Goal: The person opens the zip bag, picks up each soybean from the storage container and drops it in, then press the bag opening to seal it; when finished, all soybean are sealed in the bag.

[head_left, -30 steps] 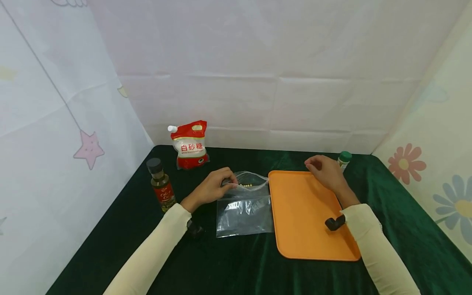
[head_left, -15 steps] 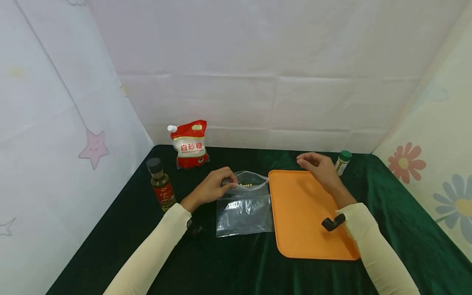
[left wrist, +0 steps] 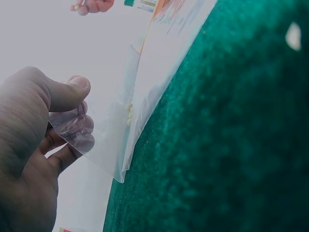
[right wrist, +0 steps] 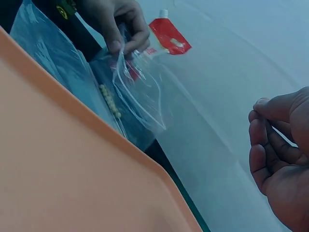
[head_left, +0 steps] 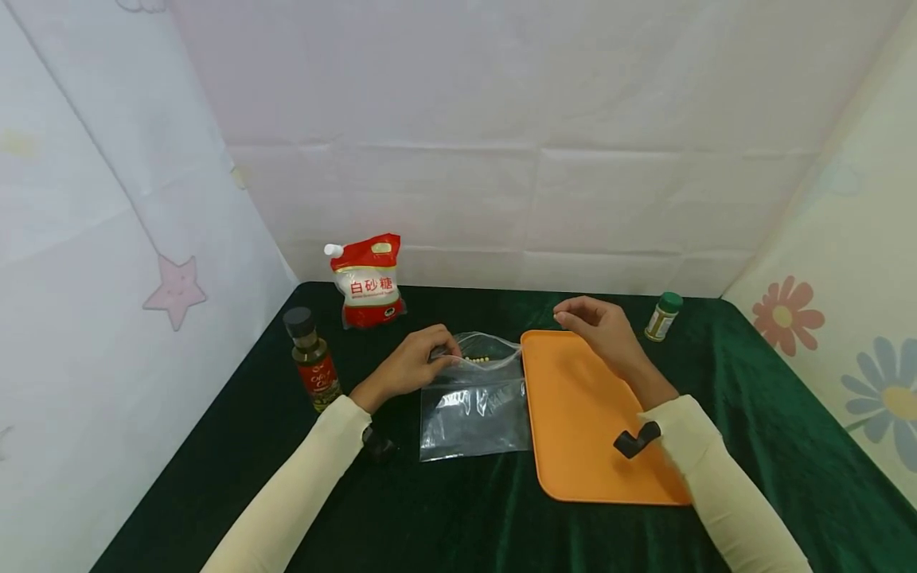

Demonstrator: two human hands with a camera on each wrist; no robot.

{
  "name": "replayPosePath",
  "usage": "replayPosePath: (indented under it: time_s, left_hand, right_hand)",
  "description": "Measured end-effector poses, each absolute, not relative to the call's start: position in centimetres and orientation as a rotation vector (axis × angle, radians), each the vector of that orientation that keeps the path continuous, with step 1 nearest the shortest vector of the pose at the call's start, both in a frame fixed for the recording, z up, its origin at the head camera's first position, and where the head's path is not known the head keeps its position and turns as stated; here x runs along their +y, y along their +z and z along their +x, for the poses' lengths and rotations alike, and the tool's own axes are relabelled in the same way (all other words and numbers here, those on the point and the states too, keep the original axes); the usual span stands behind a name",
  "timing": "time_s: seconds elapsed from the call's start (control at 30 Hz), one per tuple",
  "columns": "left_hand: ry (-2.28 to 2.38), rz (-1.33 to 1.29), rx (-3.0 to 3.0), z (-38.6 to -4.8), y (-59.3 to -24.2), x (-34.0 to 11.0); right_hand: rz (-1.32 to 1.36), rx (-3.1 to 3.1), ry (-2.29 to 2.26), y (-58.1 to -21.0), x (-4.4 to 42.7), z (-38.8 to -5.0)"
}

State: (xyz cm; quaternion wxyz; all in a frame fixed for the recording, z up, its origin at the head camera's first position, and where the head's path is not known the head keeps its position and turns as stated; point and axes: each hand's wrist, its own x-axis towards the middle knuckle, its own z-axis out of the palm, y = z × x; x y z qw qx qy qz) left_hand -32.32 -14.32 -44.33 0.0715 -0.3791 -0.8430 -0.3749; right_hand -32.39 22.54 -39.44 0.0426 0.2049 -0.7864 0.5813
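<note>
My left hand (head_left: 414,362) pinches the left edge of a clear zip bag (head_left: 475,414) at its mouth. The bag lies on the cloth with its mouth spread, and several small round yellow pieces (right wrist: 110,100) sit in a row inside. Thumb and fingertips of my right hand (head_left: 598,333) are pinched together above the far end of an orange tray (head_left: 573,469), to the right of the bag. In the left wrist view a tiny yellowish piece (left wrist: 76,7) shows at those fingertips; the right wrist view barely shows it.
A red and white sugar pouch (head_left: 368,282) stands at the back left. Nearer, a dark-capped oil bottle (head_left: 318,370) stands beside my left forearm. A small green-capped bottle (head_left: 662,318) is behind the right hand. Green cloth (head_left: 430,517) covers the table; white curtains hang behind.
My right hand has moved left above the tray toward the bag's mouth, revealing more of the green-capped bottle. The left hand and the bag have stayed in place.
</note>
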Motion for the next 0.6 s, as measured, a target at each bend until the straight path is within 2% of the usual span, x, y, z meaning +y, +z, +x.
replayPosePath:
  time_s: [0.3, 0.6]
  left_hand:
    - [-1.127, -1.153, -2.524, -32.3, -44.4, -14.4]
    - [-1.117, -1.151, -2.523, -32.3, -44.3, -14.4]
  right_hand:
    - [0.824, -2.455, 1.749, -38.7, 19.0, -30.0]
    - [0.819, -2.543, 1.563, -42.3, 17.6, -31.7]
